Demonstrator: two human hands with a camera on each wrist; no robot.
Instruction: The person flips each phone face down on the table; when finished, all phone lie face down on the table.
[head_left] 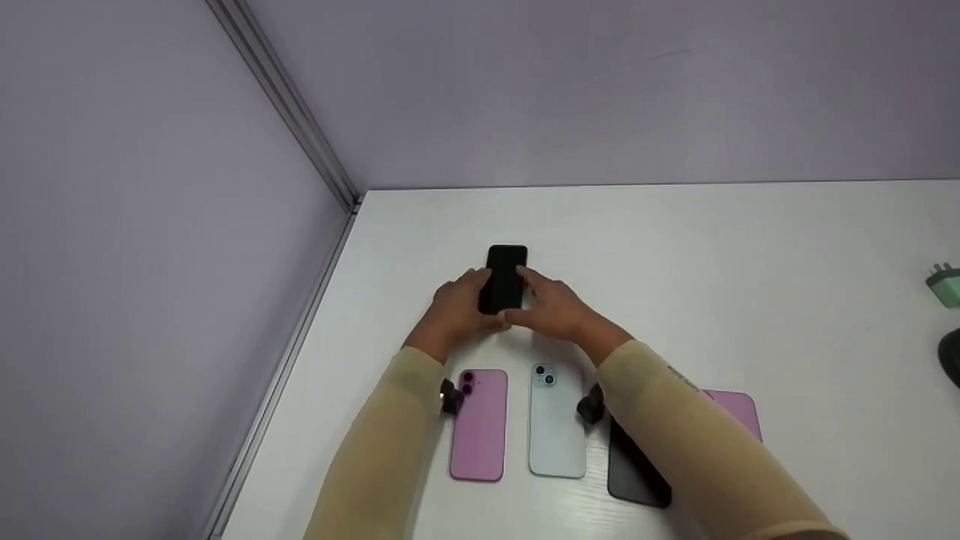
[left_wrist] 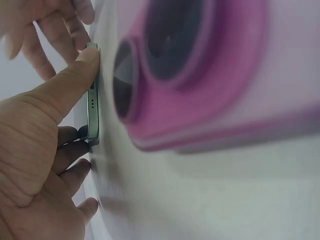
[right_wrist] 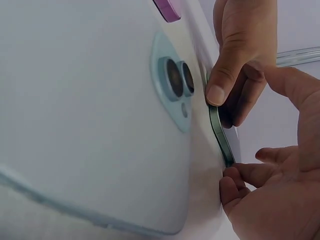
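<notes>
Head overhead; wrists close, table-level.

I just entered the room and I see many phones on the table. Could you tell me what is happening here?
A person holds a dark phone with a black screen between both hands on the white table: the left hand grips its left edge and the right hand its right edge. Nearer the person, a pink phone and a pale blue phone lie face down, side by side. A black phone and another pink phone lie partly hidden under the right sleeve.
</notes>
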